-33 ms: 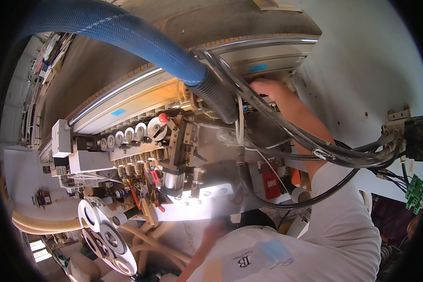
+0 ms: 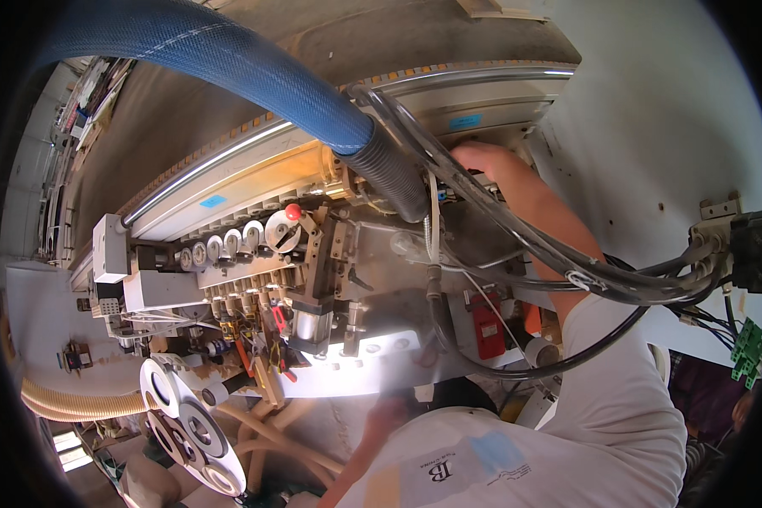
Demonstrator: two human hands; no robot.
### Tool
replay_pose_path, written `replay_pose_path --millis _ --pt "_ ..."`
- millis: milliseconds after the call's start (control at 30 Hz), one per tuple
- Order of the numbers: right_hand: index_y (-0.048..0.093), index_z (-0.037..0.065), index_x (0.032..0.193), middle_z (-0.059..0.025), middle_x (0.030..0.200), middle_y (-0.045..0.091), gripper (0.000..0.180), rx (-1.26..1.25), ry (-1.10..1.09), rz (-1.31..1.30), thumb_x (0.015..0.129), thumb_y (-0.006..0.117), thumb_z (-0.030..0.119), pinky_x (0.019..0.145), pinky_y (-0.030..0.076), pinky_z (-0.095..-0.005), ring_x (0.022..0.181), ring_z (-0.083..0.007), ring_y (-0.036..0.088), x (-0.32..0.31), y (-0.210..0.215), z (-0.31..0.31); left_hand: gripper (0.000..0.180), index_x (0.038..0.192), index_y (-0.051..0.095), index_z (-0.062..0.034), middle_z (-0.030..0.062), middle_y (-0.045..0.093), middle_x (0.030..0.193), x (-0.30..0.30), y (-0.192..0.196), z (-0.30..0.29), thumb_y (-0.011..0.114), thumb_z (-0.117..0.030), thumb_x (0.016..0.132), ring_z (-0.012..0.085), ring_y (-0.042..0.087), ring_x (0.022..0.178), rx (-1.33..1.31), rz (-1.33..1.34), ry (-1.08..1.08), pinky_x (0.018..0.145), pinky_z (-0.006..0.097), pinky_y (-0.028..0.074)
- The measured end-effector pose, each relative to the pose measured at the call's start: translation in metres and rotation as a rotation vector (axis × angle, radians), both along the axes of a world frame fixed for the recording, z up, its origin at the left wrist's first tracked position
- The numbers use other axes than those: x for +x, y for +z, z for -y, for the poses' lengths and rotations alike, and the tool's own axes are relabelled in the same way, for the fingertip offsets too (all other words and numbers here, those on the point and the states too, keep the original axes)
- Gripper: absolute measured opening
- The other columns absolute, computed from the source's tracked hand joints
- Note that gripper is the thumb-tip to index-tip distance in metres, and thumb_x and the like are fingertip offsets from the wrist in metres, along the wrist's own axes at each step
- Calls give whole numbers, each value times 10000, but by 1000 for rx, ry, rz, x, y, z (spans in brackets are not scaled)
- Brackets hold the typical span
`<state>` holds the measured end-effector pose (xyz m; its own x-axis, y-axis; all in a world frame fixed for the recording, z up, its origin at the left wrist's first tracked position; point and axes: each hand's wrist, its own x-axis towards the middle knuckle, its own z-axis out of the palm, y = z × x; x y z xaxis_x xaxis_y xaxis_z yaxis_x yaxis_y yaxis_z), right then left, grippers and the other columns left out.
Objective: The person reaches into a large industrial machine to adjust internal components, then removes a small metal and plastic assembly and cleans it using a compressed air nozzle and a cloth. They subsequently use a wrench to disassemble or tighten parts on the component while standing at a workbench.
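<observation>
My right hand reaches in behind a bundle of black cables, down beside the machine's far rail. Its fingers are out of sight among the machine parts, so what it touches cannot be made out. Just left of it, a thick blue hose ends in a black ribbed sleeve that runs down to the machine. My left hand is low and close to my body, below the machine's bright near edge. Glare and blur there hide its fingers.
A row of round dials and a red-knobbed lever sit on the machine at left. Hand tools lie below them. A red box is near my right arm. A white panel rises at right, with green connectors.
</observation>
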<state>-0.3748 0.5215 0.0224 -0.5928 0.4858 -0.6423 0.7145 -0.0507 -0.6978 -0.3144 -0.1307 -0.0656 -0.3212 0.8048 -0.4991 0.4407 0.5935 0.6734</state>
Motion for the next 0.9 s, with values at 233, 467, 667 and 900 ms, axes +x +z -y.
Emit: replay_pose_path --millis 233,467,667,900 --pt "774 47 964 -48 990 747 387 55 174 -68 710 814 335 887 479 -330 949 -203 652 5 17 11 315 1239 657 -122 54 715 1058 0 10 7 629 -158 927 211 714 900 5 43 59 801 328 567" --pt "713 12 1177 -111 1117 741 588 113 180 -162 655 874 230 958 490 -341 1063 -237 673 13 -27 3 314 1231 650 -125 62 704 1037 -4 16 5 637 -170 920 225 704 920 -3 27 7 794 347 562" --pt "651 8 1271 -148 1182 718 679 206 92 -387 662 881 199 958 511 -358 1072 -278 682 16 -39 13 391 1244 638 -145 74 692 1068 -5 8 17 701 -251 874 285 669 985 -19 57 24 822 411 549" --pt "696 110 1082 -89 997 704 490 1176 31 -512 629 874 165 858 531 -407 984 -311 647 35 -12 69 401 1254 625 -137 62 696 1069 -6 14 13 703 -255 879 276 679 974 31 3 -24 810 403 557"
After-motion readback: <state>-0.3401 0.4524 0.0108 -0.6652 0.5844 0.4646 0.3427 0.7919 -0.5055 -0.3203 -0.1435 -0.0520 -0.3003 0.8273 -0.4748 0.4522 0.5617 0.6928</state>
